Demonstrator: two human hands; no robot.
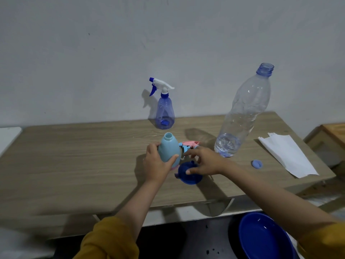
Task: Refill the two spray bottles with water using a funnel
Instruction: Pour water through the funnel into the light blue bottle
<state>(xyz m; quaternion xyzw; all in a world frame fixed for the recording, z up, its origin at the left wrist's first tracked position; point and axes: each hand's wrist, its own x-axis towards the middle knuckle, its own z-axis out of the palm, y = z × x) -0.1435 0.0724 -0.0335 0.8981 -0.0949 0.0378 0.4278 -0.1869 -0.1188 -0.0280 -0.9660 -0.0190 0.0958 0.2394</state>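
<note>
**Hands at the pale bottle and funnel**

Mustard sleeves (110,240) fill the bottom edge, both cut off by the frame. Beside the right one sits a glossy dark-blue basin (261,238), partly out of view, on a dark speckled floor below the table.

On the wood-grain table (74,156), the left hand (158,163) grips an opaque pale-blue bottle (169,148), thumb on one side and fingers wrapped round the other; its neck is open and its base hidden by the hand. The right hand (204,161) reaches over a round dark-blue funnel (189,173) lying just beside that bottle, thumb on its rim, fingers spread loosely; whether they grasp it is hard to tell. Behind the fingers lies a pink-and-blue sprayer head (188,144), partly covered.

Near the wall stands a clear blue spray bottle (165,111), conical, with a white-and-blue trigger fitted. To the right a tall, crinkled clear water bottle (244,113) stands uncapped, a little water at its bottom. Its blue cap (257,164) lies nearby, close to a sheet of white paper (287,156).

Behind everything is a plain, scuffed grey-white wall (112,53).
</note>
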